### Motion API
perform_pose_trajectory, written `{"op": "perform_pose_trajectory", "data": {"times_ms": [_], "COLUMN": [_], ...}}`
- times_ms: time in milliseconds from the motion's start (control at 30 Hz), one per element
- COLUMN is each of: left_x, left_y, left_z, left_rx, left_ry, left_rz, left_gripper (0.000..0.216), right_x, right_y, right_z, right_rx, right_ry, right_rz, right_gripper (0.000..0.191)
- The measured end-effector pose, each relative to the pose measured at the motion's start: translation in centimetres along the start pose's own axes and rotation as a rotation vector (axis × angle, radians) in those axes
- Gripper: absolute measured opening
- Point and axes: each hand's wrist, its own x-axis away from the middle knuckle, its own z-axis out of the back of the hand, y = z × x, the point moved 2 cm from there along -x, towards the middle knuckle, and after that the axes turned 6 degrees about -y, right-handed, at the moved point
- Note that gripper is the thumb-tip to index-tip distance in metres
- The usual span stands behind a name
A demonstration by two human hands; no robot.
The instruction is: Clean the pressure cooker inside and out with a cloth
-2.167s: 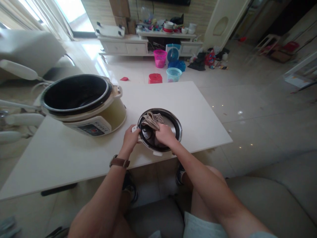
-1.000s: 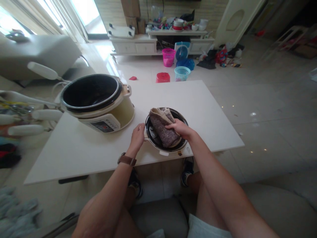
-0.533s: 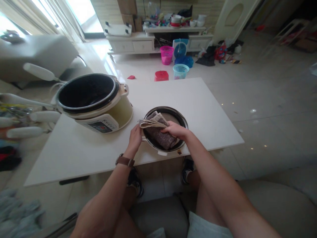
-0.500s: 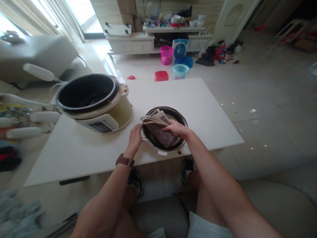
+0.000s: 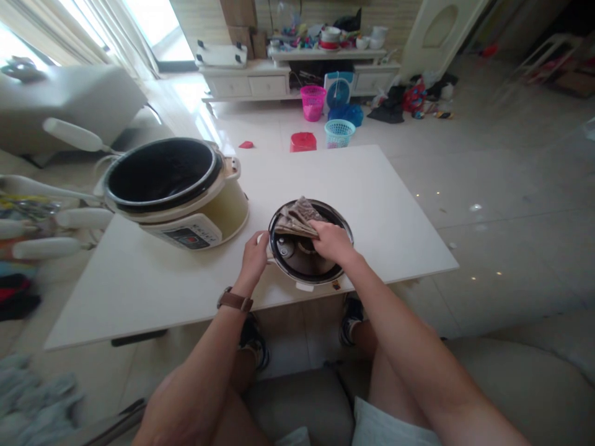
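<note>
A round cooker lid (image 5: 302, 272) lies upside down near the front edge of the white table (image 5: 153, 291). My left hand (image 5: 255, 253) grips the lid's left rim, fingers curled over it. My right hand (image 5: 329, 240) is closed on a folded brownish cloth (image 5: 297, 218) and presses it against the lid's inner face at the far side. A brown watch strap is on my left wrist.
An open electric pressure cooker (image 5: 174, 189) with a dark inner pot stands on the table's left. Beyond the table lie a red box (image 5: 303, 142), a pink basket (image 5: 312, 102) and a blue basket (image 5: 339, 133) on the floor. A white cabinet (image 5: 260, 83) is at the back.
My right hand has drawn the cloth up from the lid's middle to its far side, bunching it; the lid's centre now shows. My left hand stays on the rim.
</note>
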Motion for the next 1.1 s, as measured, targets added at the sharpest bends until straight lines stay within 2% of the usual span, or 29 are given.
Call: {"op": "perform_pose_trajectory", "data": {"times_ms": [133, 267, 333, 400, 500, 767, 867, 967, 1100], "left_x": [0.0, 0.0, 0.0, 0.1, 0.2, 0.2, 0.1, 0.1, 0.2], "left_y": [-0.1, -0.2, -0.1, 0.0, 0.1, 0.2, 0.2, 0.0, -0.3], "left_z": [0.0, 0.1, 0.1, 0.1, 0.1, 0.1, 0.1, 0.1, 0.1], "left_rx": [-0.005, -0.009, -0.011, -0.013, -0.012, -0.007, -0.003, 0.003, 0.051], "left_ry": [0.001, -0.009, -0.023, -0.036, -0.035, -0.038, -0.033, -0.024, -0.039], "left_rz": [0.0, -0.008, -0.023, -0.029, -0.005, -0.025, -0.016, -0.007, 0.113], "left_gripper": [0.037, 0.039, 0.038, 0.038, 0.037, 0.037, 0.037, 0.037, 0.042], "right_x": [-0.1, -0.8, -1.0, -1.1, -1.0, -1.3, -1.4, -1.6, -1.6], "right_y": [-0.8, 0.9, 2.2, 3.2, 3.8, 4.3, 4.4, 4.3, 4.6], "right_z": [-1.8, -0.7, 0.1, 0.3, -0.4, -1.3, -1.0, -0.6, 0.3], "right_rx": [0.095, -0.101, -0.112, -0.016, 0.062, -0.001, -0.042, -0.155, -0.274], "right_ry": [-0.102, -0.141, -0.074, -0.042, -0.105, -0.117, -0.045, 0.094, 0.297], "right_rz": [0.049, 0.087, 0.032, -0.048, -0.079, -0.132, -0.154, -0.195, -0.354], "right_gripper": [0.045, 0.047, 0.043, 0.044, 0.057, 0.046, 0.04, 0.036, 0.039]}}
